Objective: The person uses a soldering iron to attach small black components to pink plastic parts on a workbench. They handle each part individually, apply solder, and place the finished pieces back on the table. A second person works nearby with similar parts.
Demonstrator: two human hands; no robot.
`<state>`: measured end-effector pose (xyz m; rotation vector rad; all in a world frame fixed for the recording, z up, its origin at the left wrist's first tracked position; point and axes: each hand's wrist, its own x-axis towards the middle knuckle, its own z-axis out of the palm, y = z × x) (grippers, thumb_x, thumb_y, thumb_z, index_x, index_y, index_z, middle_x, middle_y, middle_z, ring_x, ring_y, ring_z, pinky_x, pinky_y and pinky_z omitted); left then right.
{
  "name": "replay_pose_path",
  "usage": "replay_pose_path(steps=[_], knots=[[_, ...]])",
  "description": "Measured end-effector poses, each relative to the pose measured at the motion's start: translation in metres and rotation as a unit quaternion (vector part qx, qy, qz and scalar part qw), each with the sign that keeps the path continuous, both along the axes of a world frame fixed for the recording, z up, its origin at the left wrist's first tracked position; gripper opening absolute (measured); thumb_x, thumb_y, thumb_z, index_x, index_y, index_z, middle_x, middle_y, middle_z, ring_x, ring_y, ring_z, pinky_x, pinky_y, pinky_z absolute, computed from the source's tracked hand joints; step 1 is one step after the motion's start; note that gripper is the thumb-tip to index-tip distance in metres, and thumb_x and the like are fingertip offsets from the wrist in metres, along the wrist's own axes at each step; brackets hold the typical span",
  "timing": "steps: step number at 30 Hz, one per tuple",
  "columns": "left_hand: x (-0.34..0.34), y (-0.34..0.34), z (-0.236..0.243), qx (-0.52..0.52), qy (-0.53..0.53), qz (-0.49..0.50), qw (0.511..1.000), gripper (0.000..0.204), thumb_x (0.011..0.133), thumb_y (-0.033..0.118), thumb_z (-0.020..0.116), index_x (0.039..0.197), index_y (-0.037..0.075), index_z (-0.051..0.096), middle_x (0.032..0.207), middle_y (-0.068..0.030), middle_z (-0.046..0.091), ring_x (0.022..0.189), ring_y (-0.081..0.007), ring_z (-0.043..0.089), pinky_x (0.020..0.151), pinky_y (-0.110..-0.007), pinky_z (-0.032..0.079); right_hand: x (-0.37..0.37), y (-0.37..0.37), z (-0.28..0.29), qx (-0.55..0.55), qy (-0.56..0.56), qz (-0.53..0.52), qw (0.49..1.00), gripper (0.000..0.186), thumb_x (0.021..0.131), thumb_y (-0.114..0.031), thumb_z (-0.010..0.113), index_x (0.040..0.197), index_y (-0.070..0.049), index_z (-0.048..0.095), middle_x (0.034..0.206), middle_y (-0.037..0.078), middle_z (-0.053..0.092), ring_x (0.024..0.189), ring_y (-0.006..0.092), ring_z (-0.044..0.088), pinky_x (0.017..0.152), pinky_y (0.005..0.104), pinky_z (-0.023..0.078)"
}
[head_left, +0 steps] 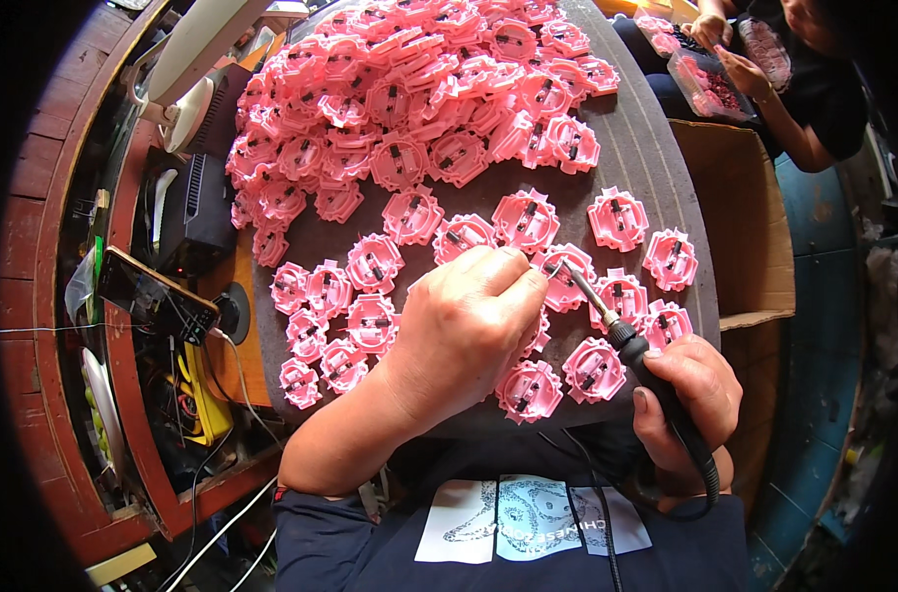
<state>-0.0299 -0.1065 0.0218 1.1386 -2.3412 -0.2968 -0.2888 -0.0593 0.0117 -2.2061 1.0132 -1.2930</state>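
Note:
My right hand [687,405] grips the black handle of a soldering iron [631,345], its metal tip reaching into a pink plastic housing [577,271] with black parts inside. My left hand [468,326] is closed in a pinch beside that housing, just left of the iron's tip; what its fingertips hold is too hidden to name. Similar pink housings [618,215] lie spread over the dark work mat [666,158] around both hands, and a large heap of them [399,89] covers the back of the mat.
At left are a phone [153,296] on a stand, a black box [197,207], a white lamp [187,109] and cables. An open cardboard box [740,227] stands right of the mat. Another person [814,99] works at the upper right, hands over clear containers [705,89] of small pieces.

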Motion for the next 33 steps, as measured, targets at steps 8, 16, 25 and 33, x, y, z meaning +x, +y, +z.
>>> replay_pose_path(steps=[8, 16, 25, 33], knots=[[0.001, 0.003, 0.005, -0.002, 0.003, 0.008, 1.0, 0.017, 0.083, -0.003, 0.078, 0.098, 0.0, 0.071, 0.093, -0.0127, 0.067, 0.083, -0.0317, 0.069, 0.072, -0.041, 0.057, 0.0, 0.0, 0.001, -0.001, -0.009, -0.005, 1.0, 0.042, 0.076, 0.001, 0.081, 0.116, 0.001, 0.068, 0.08, 0.014, 0.067, 0.065, 0.0297, 0.065, 0.061, 0.0393, 0.054], [0.0, 0.004, 0.01, 0.0, 0.008, 0.004, 1.0, 0.018, 0.082, -0.003, 0.078, 0.099, -0.001, 0.07, 0.094, -0.0132, 0.066, 0.083, -0.0322, 0.069, 0.072, -0.041, 0.057, 0.001, 0.0, 0.002, 0.006, 0.002, 0.0, 1.0, 0.043, 0.074, 0.003, 0.081, 0.115, 0.002, 0.068, 0.081, 0.013, 0.067, 0.065, 0.0299, 0.065, 0.062, 0.0393, 0.054], [0.002, 0.007, 0.003, -0.005, 0.008, -0.018, 1.0, 0.022, 0.079, -0.002, 0.08, 0.098, 0.0, 0.07, 0.094, -0.0124, 0.067, 0.084, -0.0316, 0.069, 0.073, -0.042, 0.057, -0.005, 0.007, 0.002, -0.007, -0.009, -0.016, 1.0, 0.038, 0.075, -0.004, 0.08, 0.111, 0.001, 0.069, 0.078, 0.012, 0.066, 0.063, 0.0281, 0.065, 0.061, 0.0387, 0.055], [0.002, 0.009, 0.007, 0.007, -0.01, -0.036, 0.999, 0.023, 0.076, -0.001, 0.08, 0.097, 0.0, 0.071, 0.092, -0.0113, 0.067, 0.083, -0.0307, 0.069, 0.072, -0.041, 0.056, -0.007, 0.01, 0.003, -0.001, -0.007, -0.012, 1.0, 0.035, 0.076, -0.007, 0.081, 0.109, -0.001, 0.069, 0.077, 0.011, 0.065, 0.062, 0.0268, 0.064, 0.061, 0.0386, 0.055]])
